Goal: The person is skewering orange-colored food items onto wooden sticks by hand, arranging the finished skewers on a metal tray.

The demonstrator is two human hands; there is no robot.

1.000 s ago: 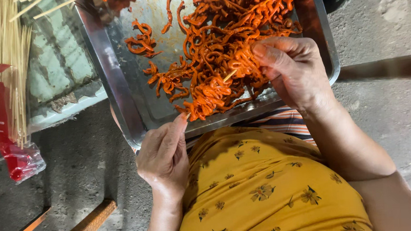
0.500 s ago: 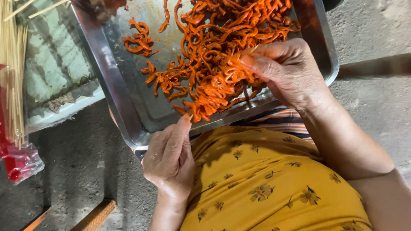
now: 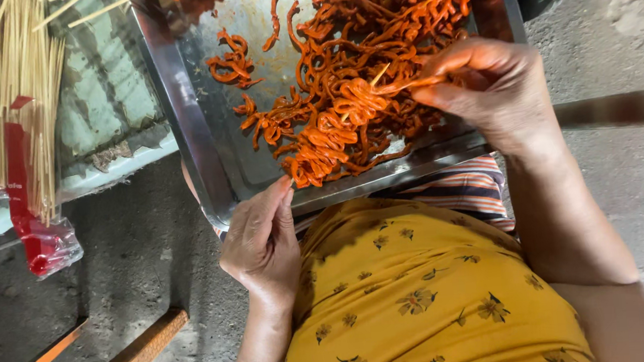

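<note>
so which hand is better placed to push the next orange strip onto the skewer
Right. The right hand already pinches the strips at the skewer over the tray; the left hand only steadies the skewer's lower end.

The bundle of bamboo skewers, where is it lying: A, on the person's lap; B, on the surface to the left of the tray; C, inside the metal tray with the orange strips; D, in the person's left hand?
B: the bundle of bamboo skewers lies in its clear wrapper on the pale surface left of the metal tray, apart from both hands.
</note>
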